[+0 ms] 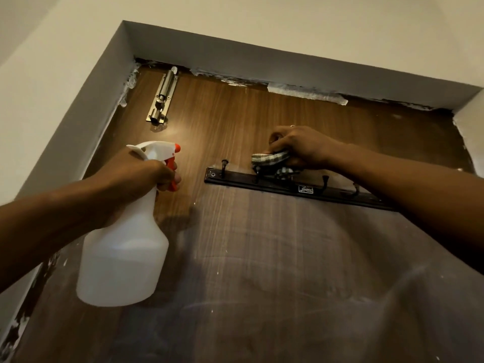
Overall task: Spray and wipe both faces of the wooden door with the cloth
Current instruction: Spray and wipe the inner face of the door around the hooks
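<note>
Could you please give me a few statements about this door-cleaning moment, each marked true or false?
1. The left hand holds a white plastic spray bottle with a red trigger. True.
2. The right hand presses a checked cloth below the dark hook rail. False: the cloth is just above the rail.
3. The silver sliding bolt sits near the top left of the brown wooden door. True.
4. The bottle's nozzle points at the person. False: it points towards the door.
</note>
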Demonstrator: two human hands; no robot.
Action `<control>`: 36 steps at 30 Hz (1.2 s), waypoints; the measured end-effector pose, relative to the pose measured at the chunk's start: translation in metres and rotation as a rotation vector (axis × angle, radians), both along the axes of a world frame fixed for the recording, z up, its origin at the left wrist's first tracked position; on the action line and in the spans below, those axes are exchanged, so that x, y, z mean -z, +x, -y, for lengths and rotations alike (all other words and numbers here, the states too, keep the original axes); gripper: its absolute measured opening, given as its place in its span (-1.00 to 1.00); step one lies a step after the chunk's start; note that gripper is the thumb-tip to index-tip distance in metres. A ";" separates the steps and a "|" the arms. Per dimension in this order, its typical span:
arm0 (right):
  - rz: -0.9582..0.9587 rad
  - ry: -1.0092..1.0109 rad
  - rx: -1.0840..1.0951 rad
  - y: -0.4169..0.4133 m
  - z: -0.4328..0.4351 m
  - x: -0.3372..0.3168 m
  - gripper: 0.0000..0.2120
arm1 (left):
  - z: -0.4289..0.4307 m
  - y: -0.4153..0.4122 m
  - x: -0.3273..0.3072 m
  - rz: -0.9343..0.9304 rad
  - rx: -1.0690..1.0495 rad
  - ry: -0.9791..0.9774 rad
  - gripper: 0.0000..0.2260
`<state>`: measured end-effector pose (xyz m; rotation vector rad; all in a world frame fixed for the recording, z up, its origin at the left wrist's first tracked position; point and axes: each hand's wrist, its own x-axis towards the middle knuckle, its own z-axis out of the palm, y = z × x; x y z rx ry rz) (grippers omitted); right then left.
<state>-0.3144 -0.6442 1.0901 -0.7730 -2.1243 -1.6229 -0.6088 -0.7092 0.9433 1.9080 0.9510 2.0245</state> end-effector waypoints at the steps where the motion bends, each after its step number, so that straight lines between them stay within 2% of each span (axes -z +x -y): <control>1: -0.018 -0.014 0.016 0.008 0.002 0.000 -0.74 | 0.000 0.005 0.000 -0.005 0.005 0.009 -0.73; 8: -0.224 -0.118 0.198 0.077 0.015 0.006 -0.73 | -0.001 0.013 -0.001 -0.026 0.011 -0.020 -0.76; 13: -0.417 -0.215 -0.036 0.021 0.010 0.002 -0.79 | 0.004 0.020 -0.001 -0.032 -0.005 -0.045 -0.72; 16: -0.391 -0.285 -0.083 -0.019 0.007 -0.007 -0.86 | 0.006 0.023 -0.002 -0.006 0.002 -0.032 -0.78; 19: -0.344 -0.260 -0.044 -0.027 0.004 -0.012 -0.80 | 0.004 0.026 -0.003 0.005 -0.002 -0.011 -0.81; 26: -0.296 -0.237 0.278 0.053 0.018 -0.017 -0.87 | 0.004 0.031 0.000 0.010 0.018 0.009 -0.72; 31: -0.354 -0.252 0.139 0.027 0.013 -0.007 -0.86 | 0.007 0.028 0.000 0.003 0.017 0.003 -0.76; 34: -0.323 -0.301 0.189 -0.005 0.015 -0.018 -0.78 | 0.009 0.022 -0.002 0.011 0.020 0.000 -0.77; 36: -0.310 -0.322 0.175 -0.024 0.015 -0.022 -0.84 | 0.009 0.016 -0.004 0.026 0.023 -0.010 -0.78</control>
